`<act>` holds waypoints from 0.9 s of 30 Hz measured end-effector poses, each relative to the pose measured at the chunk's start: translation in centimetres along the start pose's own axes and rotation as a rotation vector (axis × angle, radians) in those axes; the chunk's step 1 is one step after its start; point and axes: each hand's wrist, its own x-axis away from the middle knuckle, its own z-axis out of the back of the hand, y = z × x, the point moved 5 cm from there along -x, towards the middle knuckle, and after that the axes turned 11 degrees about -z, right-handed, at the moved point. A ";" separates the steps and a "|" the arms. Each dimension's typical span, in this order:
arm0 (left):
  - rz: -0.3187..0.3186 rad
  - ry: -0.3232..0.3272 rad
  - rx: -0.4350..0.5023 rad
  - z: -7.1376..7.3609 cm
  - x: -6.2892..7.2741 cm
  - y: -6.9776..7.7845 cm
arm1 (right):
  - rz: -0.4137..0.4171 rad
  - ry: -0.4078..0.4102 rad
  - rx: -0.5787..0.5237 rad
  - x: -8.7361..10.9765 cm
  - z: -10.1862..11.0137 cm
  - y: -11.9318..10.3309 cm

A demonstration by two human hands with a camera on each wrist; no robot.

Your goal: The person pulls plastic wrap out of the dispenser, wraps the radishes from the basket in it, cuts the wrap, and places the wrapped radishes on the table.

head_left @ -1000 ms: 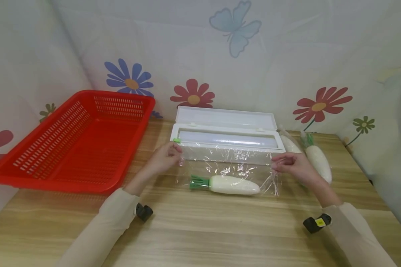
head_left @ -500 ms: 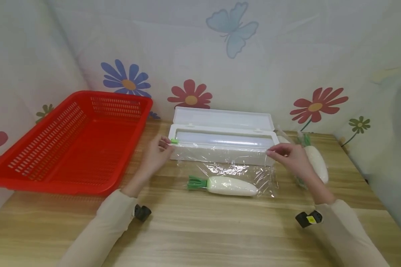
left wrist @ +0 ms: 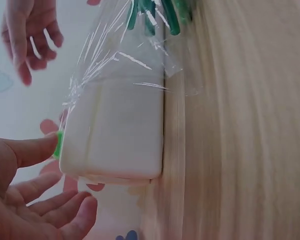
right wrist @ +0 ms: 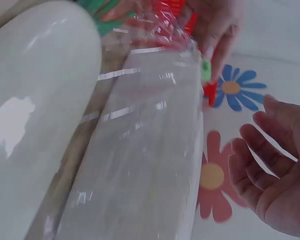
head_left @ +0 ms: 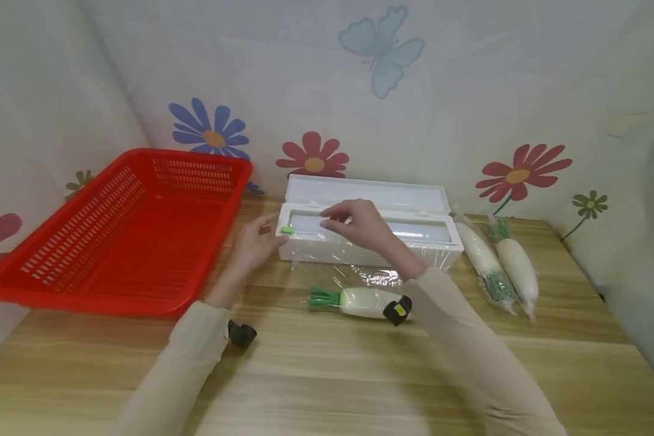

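Note:
A white cling film dispenser [head_left: 327, 248] stands with its lid raised, a film roll inside. Clear film [left wrist: 125, 65] hangs from its front over a white radish [head_left: 360, 300] with green stalks on the table. At the dispenser's left end is my left hand [head_left: 251, 245]; its thumb [left wrist: 37, 150] is at the green slide cutter [left wrist: 58, 145], the other fingers spread below the box's end. My right hand [head_left: 360, 227] hovers over the dispenser, fingers loosely bent with nothing between them. The right forearm covers part of the radish's tip.
A red plastic basket [head_left: 218, 254] stands to the left. Two film-wrapped radishes lie right of the dispenser: one nearer radish [head_left: 479, 251] and one outer radish [head_left: 518, 266]. A flowered cloth [head_left: 251, 54] hangs behind the table.
My right hand has let go of the film at the dispenser's right end and moved left over the box. My left hand has gone from the film's left corner to the slide cutter.

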 end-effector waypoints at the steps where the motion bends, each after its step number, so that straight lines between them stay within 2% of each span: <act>1: 0.000 -0.009 0.040 0.0 -0.1 -0.1 | 0.026 -0.014 0.014 -0.6 -0.6 -0.7; 5: -0.030 -0.054 0.173 -0.2 -0.5 -0.2 | 0.087 -0.046 0.076 -2.5 -2.8 -2.4; 8: -0.047 -0.066 0.166 -0.2 -0.7 -0.2 | 0.085 -0.064 0.114 -3.4 -4.1 -2.7; 12: -0.034 -0.056 0.135 -0.3 -0.7 -0.5 | 0.052 -0.098 0.125 -4.1 -5.1 -2.5; 21: 0.023 -0.054 0.129 -0.4 -0.6 -0.8 | -0.010 -0.125 0.126 -4.4 -5.6 -1.3; 27: 0.027 -0.056 0.124 -0.4 -0.6 -0.7 | -0.016 -0.140 0.150 -4.4 -5.6 -1.1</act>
